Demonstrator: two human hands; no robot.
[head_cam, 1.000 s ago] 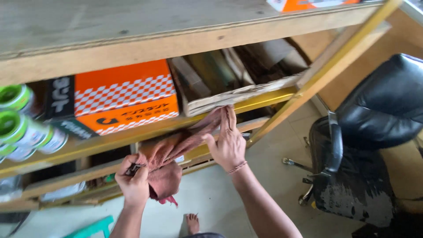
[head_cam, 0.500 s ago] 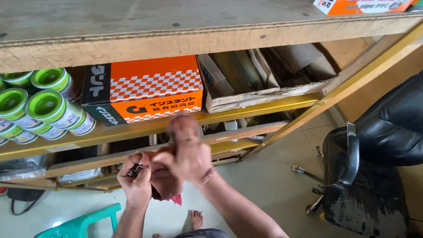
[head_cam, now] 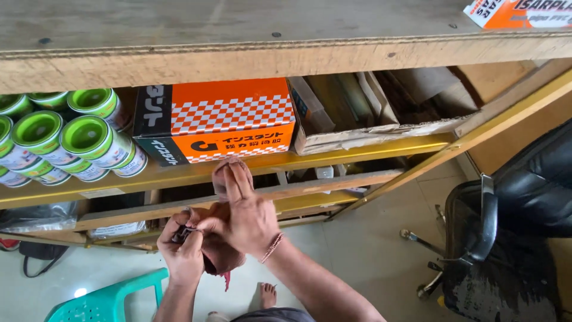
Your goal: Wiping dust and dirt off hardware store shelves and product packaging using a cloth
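A counter top (head_cam: pixel 238 36) runs across above, with a flat box (head_cam: pixel 524 13) on its right end. On the shelf (head_cam: pixel 250 169) beneath it, stacked cans (head_cam: pixel 71 143) lie at the left end, a checkered box (head_cam: pixel 217 122) stands just right of them, and an open carton (head_cam: pixel 369 119) sits right of that box. In front of the shelf edge, the left hand (head_cam: pixel 182 253) and right hand (head_cam: pixel 247 217) meet around a cloth (head_cam: pixel 223 259). A chair (head_cam: pixel 512 226) stands on the floor to the right, and a stool (head_cam: pixel 104 301) at lower left.

An orange-and-white checkered cardboard box (head_cam: pixel 223 122) sits on the yellow metal shelf rail (head_cam: pixel 357 152), beside stacked green-lidded cylindrical cans (head_cam: pixel 65 140) and an open brown carton (head_cam: pixel 381 110). A black office chair (head_cam: pixel 518 226) and turquoise plastic stool (head_cam: pixel 107 301) stand on the floor.
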